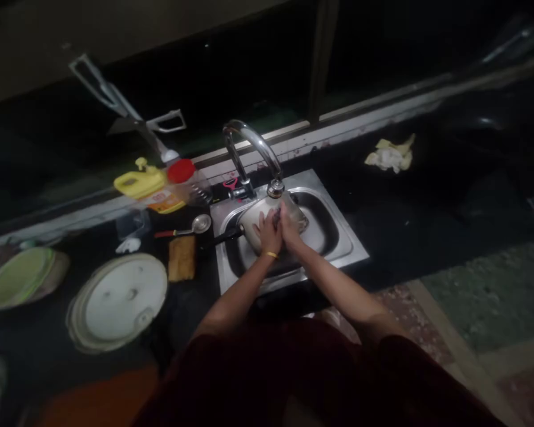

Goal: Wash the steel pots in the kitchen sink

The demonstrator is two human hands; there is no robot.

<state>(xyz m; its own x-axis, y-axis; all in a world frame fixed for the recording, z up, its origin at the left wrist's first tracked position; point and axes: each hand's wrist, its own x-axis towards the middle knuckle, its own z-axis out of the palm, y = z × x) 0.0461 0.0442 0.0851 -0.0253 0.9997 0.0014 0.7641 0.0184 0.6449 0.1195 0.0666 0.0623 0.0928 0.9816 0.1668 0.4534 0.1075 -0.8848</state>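
My left hand [270,233] is over a pale, rounded cooker pot [251,224] that lies tilted in the sink, its fingers spread against the pot's side. A yellow band circles that wrist. Close against it, my right hand [290,228] has its fingers pressed together. A small dark thing [276,217] shows between the two hands, too blurred to name. Above them curves a chrome tap [275,188], its spout right over the pot. The pot's black handle [228,236] sticks out left across the rim of the steel sink [353,249].
Left of the sink lie a ladle [201,224], a brown sponge-like block [182,259] and a round lid [120,299]. Behind them stand a yellow jug [151,187] and a red-lidded jar [181,172]. A crumpled yellow-white cloth or bag [390,156] rests on the right counter.
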